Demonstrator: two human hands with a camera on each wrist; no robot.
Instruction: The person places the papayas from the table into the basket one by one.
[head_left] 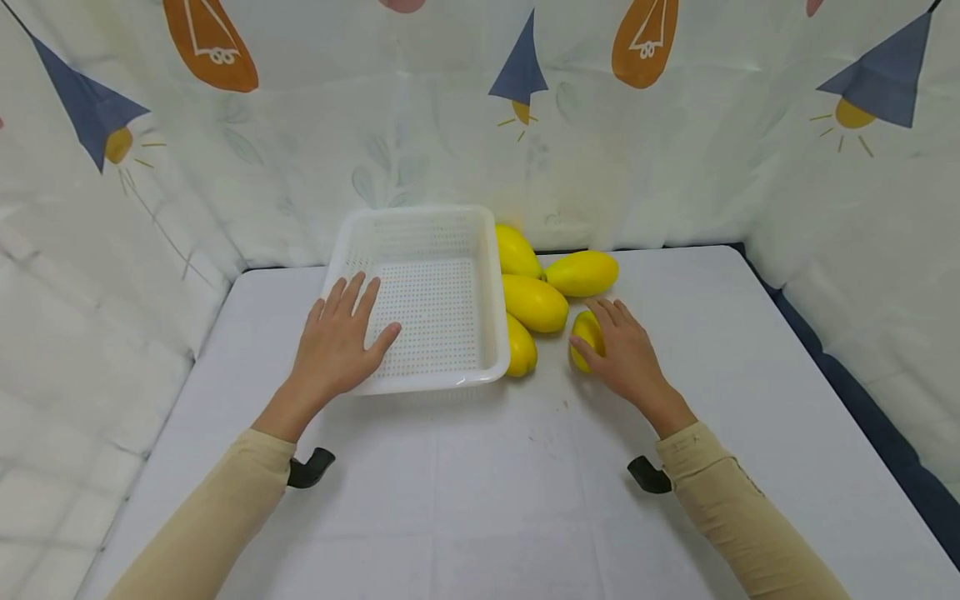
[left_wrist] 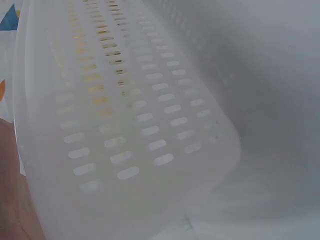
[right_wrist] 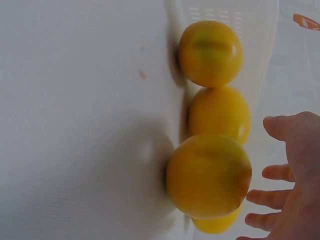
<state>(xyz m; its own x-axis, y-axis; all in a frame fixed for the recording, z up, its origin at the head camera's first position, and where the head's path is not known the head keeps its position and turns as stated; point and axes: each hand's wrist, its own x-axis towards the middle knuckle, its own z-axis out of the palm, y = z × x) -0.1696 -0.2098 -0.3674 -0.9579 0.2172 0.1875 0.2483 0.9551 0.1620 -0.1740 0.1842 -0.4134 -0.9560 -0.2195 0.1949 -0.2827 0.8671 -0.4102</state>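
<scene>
A white perforated plastic basket [head_left: 491, 250] stands on the table, with no fruit inside. My left hand [head_left: 333, 346] is over its left front corner, fingers straight and spread; the left wrist view mostly shows the basket's slotted side wall [left_wrist: 140, 117]. Just right of the basket, my right hand [head_left: 628, 358] is at a yellow mango [head_left: 585, 333], its thumb and fingers spread above the fruit. In the right wrist view the fingers appear beside that mango [right_wrist: 207, 175], not curled round it. Several other mangoes [head_left: 536, 302] lie against the basket's right side.
A white cloth covers the table [head_left: 510, 517], with a few small specks in front of the mangoes. Behind stands a white curtain [head_left: 442, 125] printed with lamps and bulbs. Dark fabric [head_left: 847, 375] shows along the right table edge.
</scene>
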